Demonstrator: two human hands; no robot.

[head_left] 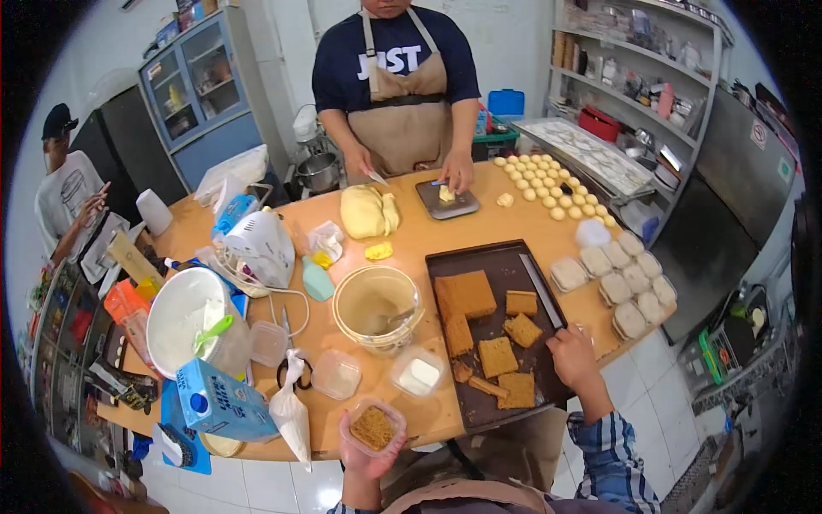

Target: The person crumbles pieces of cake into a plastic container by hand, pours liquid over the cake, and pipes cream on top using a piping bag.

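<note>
Milk carton: tall blue carton (224, 403), upright near table edge; piping bag (294, 411) w/ white fill beside it, tip over the edge.
L hand: left hand (368, 463) under/around clear tub (401, 420), fingers part-open, cupped to tub's width; has hold of it.
Tub: at near table edge, brown cake piece (372, 427) inside. Prob. light, thin, bendy walls; may be a bit slick. Best held low on opp. sides, no hard squeeze, kept level.
White-stuff tub: second tub (422, 374) w/ white contents, just behind held one, by bucket (377, 344); untouched.
Tray: dark tray (511, 274), R of tubs, prob. stiff; hold by rim.
Cake on tray: big slab (465, 295) at far L + cut squares (497, 355) & scraps. Looks soft, spongy, crumbly; corners prob. break if pinched. Support from below or flat on both sides.
Knife: long knife (541, 289) along tray's R side; blade prob. stiff, sharp. Take by handle only.
R hand: right hand (572, 353) at tray's R edge, fingers curled closed round knife's near end; handle itself hidden, exact finger wrap can't tell.
</note>
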